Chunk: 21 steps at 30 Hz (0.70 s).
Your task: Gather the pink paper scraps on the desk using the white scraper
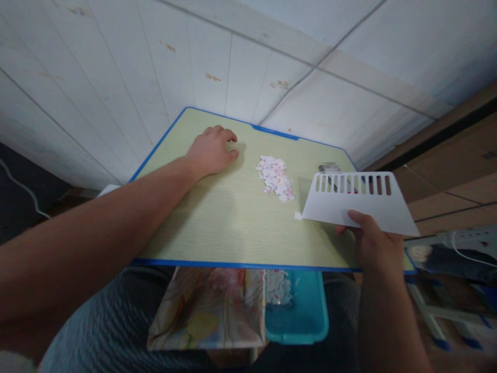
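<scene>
The right hand [375, 241] holds a white slotted card [355, 204] over the right side of the worktop [233, 228]. Its thumb lies on the card's upper face and the other fingers reach underneath, so the grip is closed on the card's near edge. The card's row of long slots is at its far edge, and its right corner juts past the worktop's right side.

A small white scrap [298, 215] shows just beside the card's left corner; whether the two touch is unclear. Behind the slots sit some dark and coloured things, partly hidden and blurred, which cannot be made out.

The left hand [213, 150] is over the far left part of the worktop, holding nothing, its fingers loosely bent and the thumb apart from them with a moderate gap between. Whether it rests on the surface cannot be told.

Between the two hands, a loose pile of paper pieces [275, 177], white with pink and reddish marks, lies flat on the worktop, apart from both.

The worktop is pale yellow-green with a blue rim. Below its near edge, between the person's legs, a patterned box [205, 329] with crumpled clear plastic [225, 282] inside stands beside a teal bin [297, 326] that contains more white pieces [278, 287].
</scene>
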{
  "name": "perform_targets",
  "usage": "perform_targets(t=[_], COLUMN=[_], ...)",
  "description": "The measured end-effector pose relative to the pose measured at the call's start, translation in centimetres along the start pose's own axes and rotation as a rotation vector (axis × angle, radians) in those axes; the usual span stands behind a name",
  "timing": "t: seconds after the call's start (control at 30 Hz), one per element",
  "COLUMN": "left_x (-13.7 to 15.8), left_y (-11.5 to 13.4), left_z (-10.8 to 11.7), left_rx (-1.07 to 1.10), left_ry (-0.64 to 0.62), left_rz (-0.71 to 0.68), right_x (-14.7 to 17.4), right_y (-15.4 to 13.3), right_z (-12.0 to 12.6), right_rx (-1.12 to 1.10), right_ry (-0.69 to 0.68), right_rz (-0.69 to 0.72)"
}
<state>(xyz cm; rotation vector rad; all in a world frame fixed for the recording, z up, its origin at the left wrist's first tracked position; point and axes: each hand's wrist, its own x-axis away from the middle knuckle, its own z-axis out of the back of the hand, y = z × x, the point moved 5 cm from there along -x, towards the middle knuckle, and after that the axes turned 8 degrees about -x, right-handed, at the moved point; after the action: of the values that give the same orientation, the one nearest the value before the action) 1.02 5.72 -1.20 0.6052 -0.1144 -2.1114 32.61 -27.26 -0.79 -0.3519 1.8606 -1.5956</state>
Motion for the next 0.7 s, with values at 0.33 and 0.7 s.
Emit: perform_targets(t=[0.33,0.7], left_x=[0.05,0.02], left_y=[-0.28,-0.3], left_z=[0.03,-0.02], left_rx=[0.011,0.012], left_ry=[-0.01,-0.013], left_rz=[-0.017,0.0], right_x=[0.3,0.07], right_y=[0.59,0.69], right_z=[0.11,-0.03], right_rx=[-0.087,-0.108], right_ry=[0.065,0.085], right_rz=[-0.036,-0.031])
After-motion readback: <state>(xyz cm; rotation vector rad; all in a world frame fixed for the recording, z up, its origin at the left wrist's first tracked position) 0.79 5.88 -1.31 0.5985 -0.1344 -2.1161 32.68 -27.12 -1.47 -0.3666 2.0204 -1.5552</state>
